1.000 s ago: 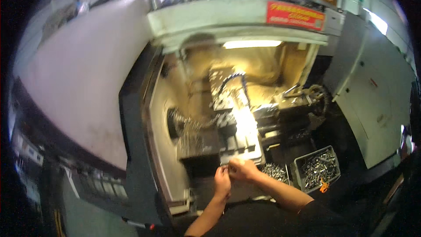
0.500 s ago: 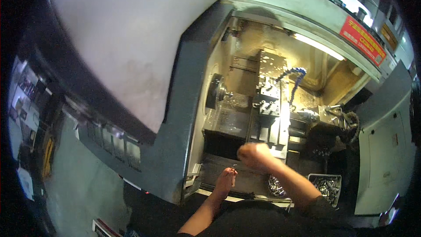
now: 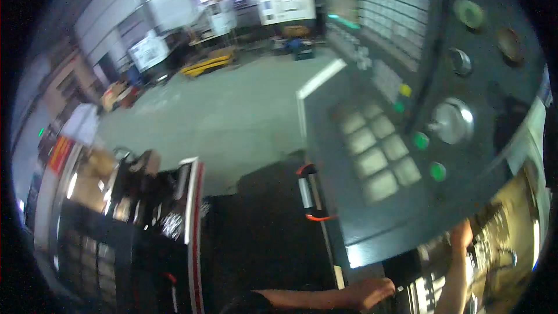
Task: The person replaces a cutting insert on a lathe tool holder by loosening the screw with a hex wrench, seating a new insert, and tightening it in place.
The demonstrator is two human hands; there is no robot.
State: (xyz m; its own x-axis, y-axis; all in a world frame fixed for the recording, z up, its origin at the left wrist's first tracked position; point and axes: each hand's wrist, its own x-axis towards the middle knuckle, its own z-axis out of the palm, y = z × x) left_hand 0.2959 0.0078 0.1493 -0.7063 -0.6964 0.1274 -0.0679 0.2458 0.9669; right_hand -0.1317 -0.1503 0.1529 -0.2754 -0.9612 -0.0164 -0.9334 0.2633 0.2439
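My left hand [image 3: 373,293] is low in the picture, just outside the machine's lower edge, with its fingers curled in. Whatever it holds, if anything, is too smeared to make out. Further right, my right hand [image 3: 462,235] reaches into the lit inside of the lathe [image 3: 494,250], partly under the edge of the control panel [image 3: 383,221]. Its fingers are blurred, and I cannot tell what they touch. Bright metal parts of the lathe lie around that hand.
The panel carries square pale buttons [image 3: 372,161], a round silver handwheel [image 3: 454,121] and a screen [image 3: 343,1]. A second machine [image 3: 122,197] stands at lower left, with shiny metal pieces [image 3: 172,225] in it. A yellow pallet jack-like object [image 3: 208,65] lies on the green floor [image 3: 232,110].
My view has swung left, from the lathe's inside to the control panel and workshop floor. Both hands now appear at lower right, the right one still inside the lathe.
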